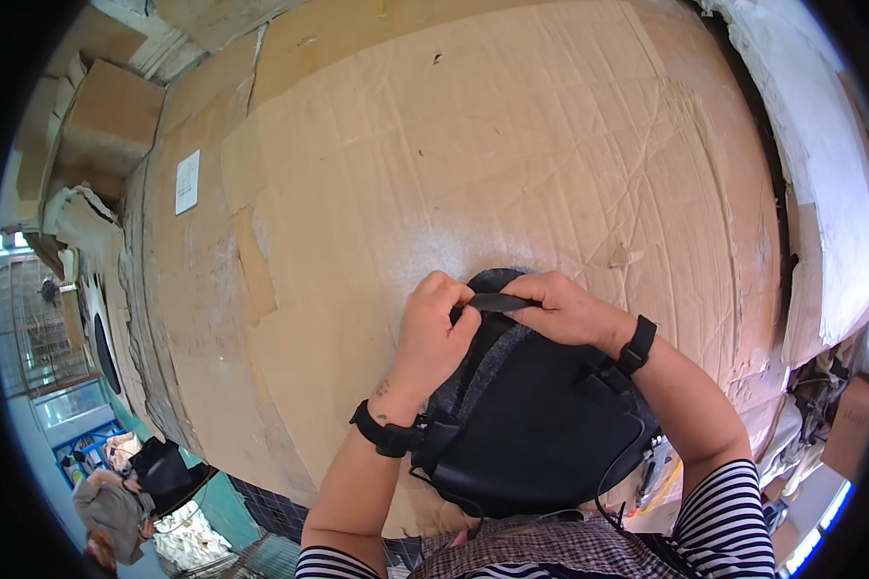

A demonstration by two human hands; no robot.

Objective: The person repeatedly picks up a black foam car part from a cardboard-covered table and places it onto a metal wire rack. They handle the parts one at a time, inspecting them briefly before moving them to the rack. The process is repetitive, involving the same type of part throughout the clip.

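Note:
A black leather-like bag [541, 425] lies on the cardboard-covered table close to my body, with fuzzy dark grey edging showing along its upper left side. Stretched between my two hands is a dark strap [500, 302] at the bag's far end. My left hand [433, 333] pinches the strap's left end between thumb and fingers. At its right end, my right hand [562, 309] grips it with thumb and bent fingers. Black bands with small boxes sit on both wrists, and a thin cable runs over the bag.
Flat cardboard sheets [357, 174] cover the table, a white paper label [187, 182] on their left part. A cardboard box [111, 116] stands at the far left. White sheet material [821, 183] lies along the right. Lower left, another person [114, 511] is near a white pile [191, 536].

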